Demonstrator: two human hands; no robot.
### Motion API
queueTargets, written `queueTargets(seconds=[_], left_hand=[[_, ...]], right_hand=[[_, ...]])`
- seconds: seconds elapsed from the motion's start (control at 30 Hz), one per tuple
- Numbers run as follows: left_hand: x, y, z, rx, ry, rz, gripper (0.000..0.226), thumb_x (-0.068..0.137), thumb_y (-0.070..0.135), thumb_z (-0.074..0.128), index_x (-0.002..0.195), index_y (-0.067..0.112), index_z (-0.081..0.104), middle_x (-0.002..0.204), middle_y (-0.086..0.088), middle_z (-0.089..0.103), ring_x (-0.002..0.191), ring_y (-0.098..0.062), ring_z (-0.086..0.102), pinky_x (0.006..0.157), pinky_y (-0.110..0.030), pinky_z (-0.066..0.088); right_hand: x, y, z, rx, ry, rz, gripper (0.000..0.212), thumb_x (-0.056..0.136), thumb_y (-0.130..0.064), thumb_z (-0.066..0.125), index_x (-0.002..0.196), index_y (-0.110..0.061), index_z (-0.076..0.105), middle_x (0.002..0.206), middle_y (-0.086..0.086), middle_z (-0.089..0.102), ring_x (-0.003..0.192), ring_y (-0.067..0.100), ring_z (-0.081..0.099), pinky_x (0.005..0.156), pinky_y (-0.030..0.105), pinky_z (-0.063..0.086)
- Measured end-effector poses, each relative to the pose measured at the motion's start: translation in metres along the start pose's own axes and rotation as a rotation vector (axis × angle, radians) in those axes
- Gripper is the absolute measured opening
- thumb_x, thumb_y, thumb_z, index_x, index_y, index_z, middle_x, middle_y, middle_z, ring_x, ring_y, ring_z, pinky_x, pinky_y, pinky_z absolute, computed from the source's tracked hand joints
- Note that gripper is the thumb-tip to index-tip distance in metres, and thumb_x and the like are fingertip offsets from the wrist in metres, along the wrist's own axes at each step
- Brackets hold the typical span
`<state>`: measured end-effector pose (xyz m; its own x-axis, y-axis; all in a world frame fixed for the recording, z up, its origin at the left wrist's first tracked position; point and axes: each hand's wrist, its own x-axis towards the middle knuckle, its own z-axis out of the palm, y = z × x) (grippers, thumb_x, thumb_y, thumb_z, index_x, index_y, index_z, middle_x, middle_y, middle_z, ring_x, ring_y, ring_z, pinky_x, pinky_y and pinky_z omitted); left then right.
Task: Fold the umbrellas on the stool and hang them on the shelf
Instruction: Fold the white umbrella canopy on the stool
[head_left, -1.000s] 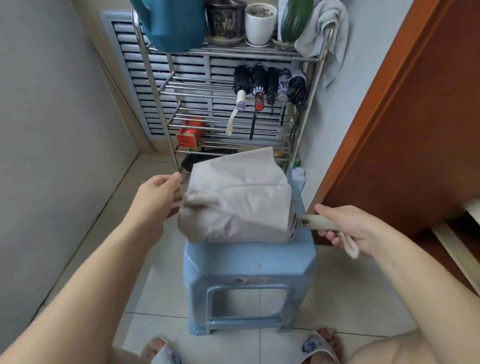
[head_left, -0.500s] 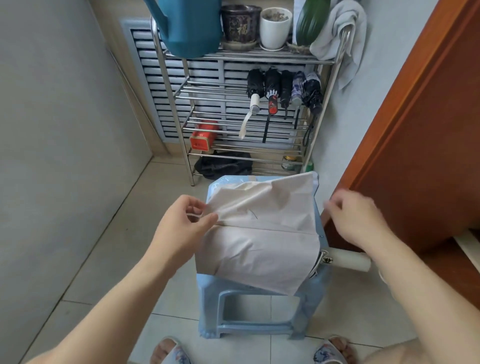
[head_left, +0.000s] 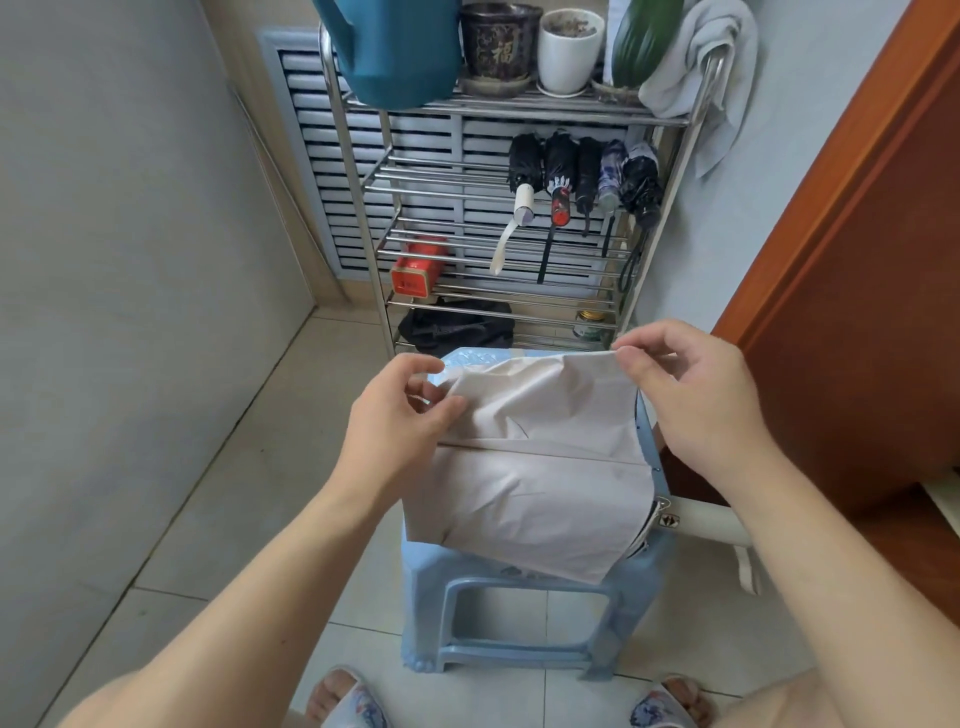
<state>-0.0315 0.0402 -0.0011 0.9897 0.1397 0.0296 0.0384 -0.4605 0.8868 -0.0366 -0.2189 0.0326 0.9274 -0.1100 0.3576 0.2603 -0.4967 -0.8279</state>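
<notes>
The right hand (head_left: 691, 400) pinches the far right corner of the beige umbrella (head_left: 530, 467) canopy between thumb and forefinger; the left hand (head_left: 400, 415) pinches the far left corner with fingers (head_left: 441, 410) curled on the cloth; both lift that far flap a little off the blue stool (head_left: 530, 618). A second ago the right hand gripped the cream handle (head_left: 706, 522) and held the umbrella up in the air; half a second ago it had let go; now the umbrella lies on the stool and the handle juts free past the stool's right edge. I judge the pleating of the canopy has begun; rolling and strapping remain. The long axis runs left to right across the stool, handle pointing right. Beyond the stool, the metal shelf (head_left: 353, 208) already carries five folded umbrellas (head_left: 582, 176) hanging from a rail.
</notes>
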Motion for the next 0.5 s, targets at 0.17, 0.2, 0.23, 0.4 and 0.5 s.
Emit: queueTargets(seconds=[0.17, 0.2, 0.23, 0.4, 0.5], left_hand=[[-0.004, 0.000, -0.004, 0.185, -0.060, -0.016, 0.044, 0.093, 0.036, 0.071, 0.134, 0.041, 0.058, 0.100, 0.016, 0.071, 0.101, -0.013, 0.062, 0.085, -0.030, 0.048], [-0.005, 0.001, -0.004, 0.216, -0.060, 0.007, 0.044, 0.095, 0.036, 0.068, 0.137, 0.043, 0.057, 0.105, 0.015, 0.072, 0.107, -0.014, 0.061, 0.092, -0.034, 0.048], [-0.005, 0.001, -0.003, 0.227, -0.057, 0.035, 0.043, 0.096, 0.034, 0.066, 0.138, 0.044, 0.058, 0.108, 0.013, 0.073, 0.110, -0.013, 0.061, 0.097, -0.035, 0.048], [-0.010, 0.007, -0.005, -0.081, 0.083, 0.116, 0.036, 0.096, 0.005, 0.064, 0.113, 0.035, 0.076, 0.101, 0.019, 0.077, 0.100, 0.001, 0.069, 0.088, -0.020, 0.050], [-0.023, 0.010, -0.007, -0.333, 0.120, 0.026, 0.031, 0.093, 0.002, 0.069, 0.109, 0.027, 0.078, 0.097, 0.012, 0.079, 0.095, -0.006, 0.073, 0.088, -0.026, 0.055]], right_hand=[[-0.002, 0.001, -0.002, 0.039, 0.071, -0.086, 0.028, 0.091, -0.006, 0.074, 0.085, -0.033, 0.071, 0.092, -0.007, 0.059, 0.083, 0.003, 0.057, 0.078, 0.013, 0.045], [-0.002, 0.000, -0.004, 0.042, 0.071, -0.111, 0.028, 0.091, -0.006, 0.073, 0.086, -0.034, 0.070, 0.091, -0.007, 0.058, 0.082, 0.002, 0.056, 0.078, 0.012, 0.044], [-0.003, 0.000, -0.005, 0.037, 0.068, -0.134, 0.029, 0.091, -0.006, 0.073, 0.086, -0.034, 0.069, 0.090, -0.008, 0.058, 0.082, 0.001, 0.056, 0.078, 0.012, 0.043], [0.000, 0.010, -0.005, -0.099, 0.158, -0.135, 0.023, 0.092, -0.005, 0.071, 0.085, -0.026, 0.065, 0.085, -0.010, 0.055, 0.079, -0.001, 0.052, 0.075, 0.009, 0.039], [0.001, 0.016, -0.001, -0.152, 0.199, -0.087, 0.025, 0.091, -0.004, 0.071, 0.081, -0.024, 0.062, 0.083, -0.008, 0.052, 0.077, -0.002, 0.049, 0.073, 0.009, 0.038]])
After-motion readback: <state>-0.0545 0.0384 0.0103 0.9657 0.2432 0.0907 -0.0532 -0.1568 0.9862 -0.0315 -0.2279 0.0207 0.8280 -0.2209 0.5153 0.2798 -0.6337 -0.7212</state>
